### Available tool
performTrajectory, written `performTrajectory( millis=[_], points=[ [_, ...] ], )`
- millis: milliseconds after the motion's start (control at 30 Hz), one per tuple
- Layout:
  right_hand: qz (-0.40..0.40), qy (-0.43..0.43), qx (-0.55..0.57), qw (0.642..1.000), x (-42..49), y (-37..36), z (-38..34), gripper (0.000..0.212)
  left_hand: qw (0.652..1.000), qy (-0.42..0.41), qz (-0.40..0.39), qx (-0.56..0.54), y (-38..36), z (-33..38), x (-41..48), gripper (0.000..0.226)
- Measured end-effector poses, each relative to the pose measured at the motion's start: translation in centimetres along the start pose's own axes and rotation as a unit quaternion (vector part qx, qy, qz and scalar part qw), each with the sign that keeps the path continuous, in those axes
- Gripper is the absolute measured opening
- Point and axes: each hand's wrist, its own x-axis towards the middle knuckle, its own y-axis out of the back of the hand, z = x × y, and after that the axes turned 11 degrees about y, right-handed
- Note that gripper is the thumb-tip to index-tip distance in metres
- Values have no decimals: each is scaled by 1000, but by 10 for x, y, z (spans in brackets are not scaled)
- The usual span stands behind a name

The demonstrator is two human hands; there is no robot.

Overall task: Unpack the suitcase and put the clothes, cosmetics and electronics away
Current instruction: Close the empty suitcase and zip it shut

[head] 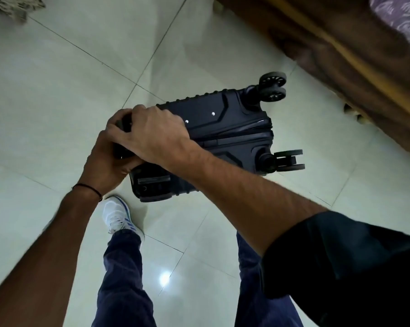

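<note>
A dark hard-shell suitcase (227, 138) hangs above the tiled floor with its zip closed and its underside turned towards me. Its black wheels (273, 87) stick out to the right. My left hand (107, 161) grips the suitcase's left end from below, where a wheel shows between the fingers. My right hand (149, 133) lies over the same end from above with its fingers curled round the edge. Both hands hold the case off the ground. Nothing inside the case shows.
A brown wooden bed frame (355, 67) with a patterned purple cover (402, 17) runs along the upper right, close to the wheels. My legs and a white shoe (119, 218) stand on the pale floor tiles (57, 102) below the case. A patterned cloth (15, 5) lies top left.
</note>
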Motion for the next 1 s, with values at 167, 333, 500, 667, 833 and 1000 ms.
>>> performTrajectory(
  millis=[167, 333, 500, 667, 833, 1000],
  points=[
    [59, 32, 43, 997, -2, -26, 8, 51, 993, 21, -20, -115, -1, -14, -3, 57],
    [39, 98, 165, 981, -15, -22, 38, 32, 998, -2, 46, -39, 5, -16, -11, 77],
    [-34, 98, 172, 979, -18, -10, 50, 47, 999, 6, 16, -35, 14, -17, -8, 75],
    [-102, 94, 130, 982, 3, 2, 31, 75, 998, 4, 4, -58, 21, -23, -12, 70],
    [-186, 155, 123, 962, 21, -7, 13, 66, 993, 33, 30, -112, 25, -44, -21, 72],
    [-117, 176, 168, 963, 24, -20, 8, 36, 977, 61, 65, -195, 18, -53, -32, 63]
  ],
)
